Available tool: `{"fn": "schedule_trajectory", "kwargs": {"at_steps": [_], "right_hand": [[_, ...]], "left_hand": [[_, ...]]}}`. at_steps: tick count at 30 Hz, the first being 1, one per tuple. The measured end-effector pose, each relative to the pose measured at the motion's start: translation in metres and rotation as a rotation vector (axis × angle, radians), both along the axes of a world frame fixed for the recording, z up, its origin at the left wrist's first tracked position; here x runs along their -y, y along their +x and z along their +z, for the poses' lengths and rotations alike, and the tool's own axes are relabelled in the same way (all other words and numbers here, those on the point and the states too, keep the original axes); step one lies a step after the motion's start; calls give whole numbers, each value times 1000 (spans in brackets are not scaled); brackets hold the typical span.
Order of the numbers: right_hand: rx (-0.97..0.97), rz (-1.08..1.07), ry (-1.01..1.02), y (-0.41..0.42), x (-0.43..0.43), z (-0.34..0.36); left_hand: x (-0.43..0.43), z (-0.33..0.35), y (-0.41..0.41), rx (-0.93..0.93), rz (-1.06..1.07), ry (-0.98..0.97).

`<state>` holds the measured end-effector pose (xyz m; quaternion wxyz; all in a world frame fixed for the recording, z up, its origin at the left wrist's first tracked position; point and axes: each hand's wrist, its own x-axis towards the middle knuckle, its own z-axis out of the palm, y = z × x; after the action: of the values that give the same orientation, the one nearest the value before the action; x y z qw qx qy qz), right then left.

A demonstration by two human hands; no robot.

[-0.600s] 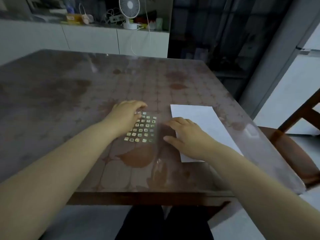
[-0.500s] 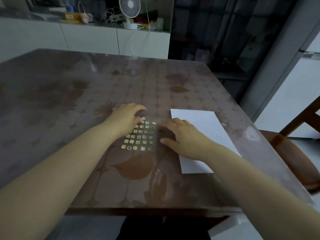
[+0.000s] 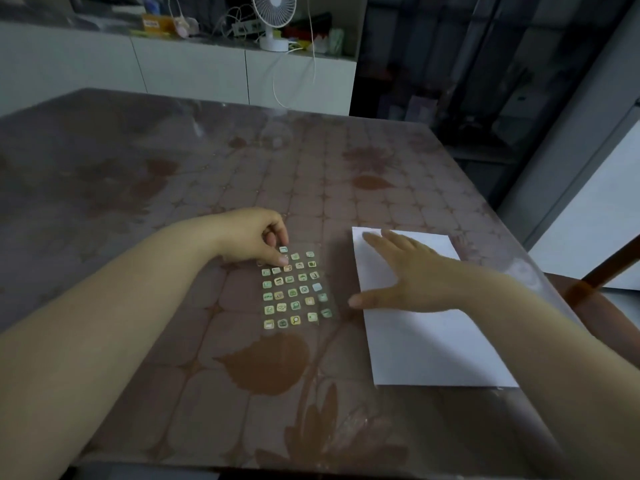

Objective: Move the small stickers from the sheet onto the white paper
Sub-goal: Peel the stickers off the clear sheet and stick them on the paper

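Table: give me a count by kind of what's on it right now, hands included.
Sheet: 1
Paper: 1
Hands: 2, the left hand at the sheet's far corner and the right hand flat on the paper
Total: 4

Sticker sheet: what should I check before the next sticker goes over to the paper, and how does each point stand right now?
1. Sticker sheet flat on the table: ok.
2. White paper beside it, not overlapping: ok.
3. Right hand flat on the paper, steadying it: ok.
4. Left hand fingertips at the sheet's far left corner: ok.
5. A sticker pinched free: cannot tell.
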<state>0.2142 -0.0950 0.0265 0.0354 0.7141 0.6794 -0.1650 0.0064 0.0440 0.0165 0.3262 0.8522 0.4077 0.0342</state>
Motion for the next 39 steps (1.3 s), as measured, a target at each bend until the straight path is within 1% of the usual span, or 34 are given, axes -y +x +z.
{"fn": "schedule_trajectory", "kwargs": {"at_steps": [2,6,8,10,12,14,15,18,20,23,25,27,30,32,36,39], "right_hand": [[21,-2,-60,0,11,-5],[35,49,-44,-16,19,-13],[52,69,1,-22,17,-11],[20,97,107,-27,9,-5],[-59,133,225,-33,-4,0],[-157,148,328,-38,-18,1],[-235,123,369,-40,-25,-2],[-553,-6,476,-46,-39,-10],[-709,-29,564,-48,-43,-13],[-820,-25,623,-46,-47,-17],[-890,-68,660,-44,-51,-20],[-947,-135,682,-41,-54,-24],[-972,-216,670,-38,-54,-28],[-932,-225,689,-38,-54,-29],[-789,-185,783,-39,-54,-26],[-741,-172,826,-40,-52,-26]], "left_hand": [[3,1,-1,14,7,30],[3,-8,-4,103,10,69],[4,-13,-7,174,9,53],[6,-17,-8,271,21,36],[9,-17,-7,376,36,23],[12,-14,-5,489,41,-35],[13,-13,-4,530,45,-61],[15,-9,0,624,86,-131],[18,-10,3,694,121,-192],[18,-13,6,776,166,-258],[18,-15,8,825,214,-296],[19,-17,9,867,248,-380],[22,-18,11,881,260,-497],[22,-18,13,879,282,-494],[25,-13,15,924,319,-451],[28,-9,15,949,299,-510]]}}
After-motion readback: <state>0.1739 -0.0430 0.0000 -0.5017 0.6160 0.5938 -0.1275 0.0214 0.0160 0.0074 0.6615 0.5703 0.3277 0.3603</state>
